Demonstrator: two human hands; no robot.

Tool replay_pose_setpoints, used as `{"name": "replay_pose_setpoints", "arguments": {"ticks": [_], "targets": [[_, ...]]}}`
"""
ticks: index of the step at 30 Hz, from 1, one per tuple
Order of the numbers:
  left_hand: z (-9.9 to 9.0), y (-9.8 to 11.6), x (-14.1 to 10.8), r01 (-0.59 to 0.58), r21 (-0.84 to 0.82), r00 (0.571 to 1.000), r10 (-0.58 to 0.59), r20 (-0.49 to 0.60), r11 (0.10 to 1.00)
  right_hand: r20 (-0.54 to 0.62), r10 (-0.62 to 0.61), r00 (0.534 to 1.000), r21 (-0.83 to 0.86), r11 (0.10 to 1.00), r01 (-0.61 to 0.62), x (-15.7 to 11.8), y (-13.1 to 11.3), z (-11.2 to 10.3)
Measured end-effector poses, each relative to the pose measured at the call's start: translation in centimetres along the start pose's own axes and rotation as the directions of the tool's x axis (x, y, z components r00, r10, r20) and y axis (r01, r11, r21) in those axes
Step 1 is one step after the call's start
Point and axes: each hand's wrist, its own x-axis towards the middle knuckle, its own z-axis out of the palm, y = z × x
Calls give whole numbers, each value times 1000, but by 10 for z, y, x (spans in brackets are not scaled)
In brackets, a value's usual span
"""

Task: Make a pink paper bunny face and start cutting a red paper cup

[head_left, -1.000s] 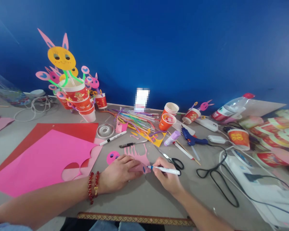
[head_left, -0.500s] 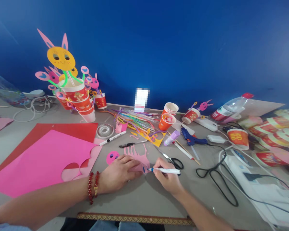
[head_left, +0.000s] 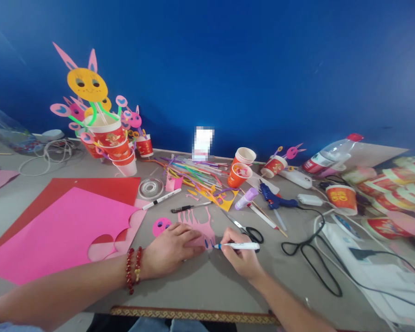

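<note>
My left hand [head_left: 173, 249] lies flat with its fingers spread on a cut pink paper piece [head_left: 202, 227], pressing it to the table. A white marker [head_left: 244, 246] with a blue tip is pinched in my right hand [head_left: 241, 258], its tip at the right edge of that paper. Small dark blue marks [head_left: 206, 242] show on the paper near the tip. Just behind my left hand is a round magenta face [head_left: 161, 226] with eyes. Scissors [head_left: 245, 227] with black handles lie beyond my right hand, and a black pen [head_left: 190, 207] lies behind the paper.
Pink paper [head_left: 62, 230] and red paper [head_left: 100, 189] cover the left. Colourful pipe cleaners [head_left: 193, 173] lie at the back, near paper cups [head_left: 240, 176]. A blue glue gun [head_left: 276, 197] and its black cable are right of the scissors. Stacked cups [head_left: 115, 138] hold a yellow rabbit figure.
The marker tip has shifted slightly right and down, and the blue mark by it looks longer. My left hand has stayed in place.
</note>
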Motion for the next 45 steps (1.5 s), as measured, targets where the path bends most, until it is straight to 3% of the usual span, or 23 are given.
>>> {"name": "replay_pose_setpoints", "arguments": {"ticks": [13,45], "targets": [[-1,0,0,5,-15,1000,-5,23,1000,-41,42,998,22,999,-41,-2,7,0],[-2,0,0,3,-18,1000,-3,4,1000,-19,-21,1000,-70,997,20,1,6,2]]}}
